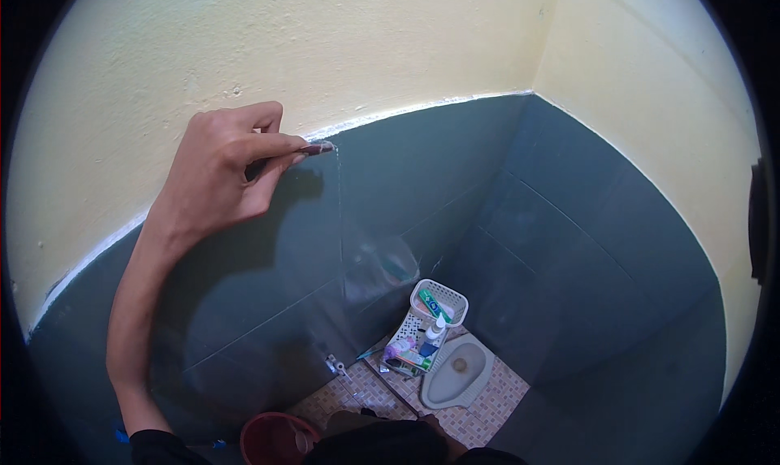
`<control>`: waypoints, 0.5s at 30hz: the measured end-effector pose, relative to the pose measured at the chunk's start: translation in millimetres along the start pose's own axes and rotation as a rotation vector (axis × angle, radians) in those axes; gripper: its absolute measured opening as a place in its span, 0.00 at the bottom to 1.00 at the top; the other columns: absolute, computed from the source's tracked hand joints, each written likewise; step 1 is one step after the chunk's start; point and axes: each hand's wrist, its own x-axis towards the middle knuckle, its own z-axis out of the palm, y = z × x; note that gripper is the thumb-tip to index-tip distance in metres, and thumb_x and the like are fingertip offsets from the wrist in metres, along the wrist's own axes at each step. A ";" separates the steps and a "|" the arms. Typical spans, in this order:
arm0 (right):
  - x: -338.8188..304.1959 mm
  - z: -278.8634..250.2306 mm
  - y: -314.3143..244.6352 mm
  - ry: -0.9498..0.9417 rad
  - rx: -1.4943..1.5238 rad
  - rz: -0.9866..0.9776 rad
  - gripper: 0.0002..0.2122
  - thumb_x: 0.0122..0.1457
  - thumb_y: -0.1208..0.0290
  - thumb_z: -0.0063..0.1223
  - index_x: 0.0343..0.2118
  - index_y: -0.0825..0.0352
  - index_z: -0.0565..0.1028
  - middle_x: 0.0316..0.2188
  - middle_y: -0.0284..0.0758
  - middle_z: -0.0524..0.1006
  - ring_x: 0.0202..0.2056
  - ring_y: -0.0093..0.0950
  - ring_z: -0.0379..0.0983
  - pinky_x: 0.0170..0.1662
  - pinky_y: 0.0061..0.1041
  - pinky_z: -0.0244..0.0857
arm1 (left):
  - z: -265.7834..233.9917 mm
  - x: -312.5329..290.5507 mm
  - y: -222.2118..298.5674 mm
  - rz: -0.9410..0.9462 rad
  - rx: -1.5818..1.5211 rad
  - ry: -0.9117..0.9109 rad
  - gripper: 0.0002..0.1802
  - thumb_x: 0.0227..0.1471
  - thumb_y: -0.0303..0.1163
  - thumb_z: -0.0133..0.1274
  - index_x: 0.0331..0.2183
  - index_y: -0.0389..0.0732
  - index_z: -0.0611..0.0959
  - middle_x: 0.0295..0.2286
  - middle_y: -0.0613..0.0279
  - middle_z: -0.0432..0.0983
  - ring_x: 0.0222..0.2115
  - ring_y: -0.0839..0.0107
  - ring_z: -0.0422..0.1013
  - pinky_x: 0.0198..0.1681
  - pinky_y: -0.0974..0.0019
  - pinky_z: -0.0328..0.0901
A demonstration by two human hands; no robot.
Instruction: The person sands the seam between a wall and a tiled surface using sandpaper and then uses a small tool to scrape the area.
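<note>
My left hand (227,160) is raised against the wall at the left, its thumb and fingers closed in a pinch. They hold a small dark reddish-brown tool (318,149), its kind unclear, with a whitish smear near its tip. That tip touches the white grout line (390,117), where yellow plaster meets dark green tile, near the top of a vertical tile joint. My right hand does not show clearly. A bit of skin low in the middle, beside dark clothing, could be a hand or a foot.
Below, a grey squat toilet (435,388) is set in a mosaic-tiled floor (508,392). Beside it, a white basket (457,312) and stacked toiletries hold a green box and a pump bottle (433,335). A tap (335,366) juts from the left wall, near a red bucket (260,442).
</note>
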 end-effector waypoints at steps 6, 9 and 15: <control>-1.1 9.6 -5.5 0.088 -0.013 0.056 0.27 0.59 0.51 0.58 0.48 0.73 0.83 0.52 0.56 0.82 0.56 0.50 0.79 0.58 0.45 0.74 | 8.1 -0.8 -4.5 0.021 0.097 0.043 0.13 0.47 0.20 0.68 0.37 0.43 0.94 0.19 0.61 0.67 0.18 0.67 0.65 0.22 0.58 0.57; 0.9 13.0 -5.6 0.120 -0.014 0.069 0.27 0.59 0.51 0.58 0.49 0.73 0.83 0.52 0.56 0.82 0.57 0.50 0.79 0.58 0.45 0.74 | 0.3 -0.1 -3.2 -0.005 0.033 -0.006 0.13 0.47 0.20 0.68 0.37 0.43 0.94 0.19 0.61 0.67 0.18 0.67 0.65 0.22 0.58 0.56; 11.6 -1.3 14.4 0.013 0.029 -0.089 0.24 0.60 0.52 0.61 0.44 0.74 0.83 0.45 0.52 0.85 0.50 0.44 0.84 0.47 0.42 0.77 | 3.0 4.3 -0.3 -0.016 0.038 0.093 0.15 0.46 0.19 0.68 0.38 0.45 0.94 0.19 0.61 0.66 0.19 0.69 0.64 0.22 0.59 0.56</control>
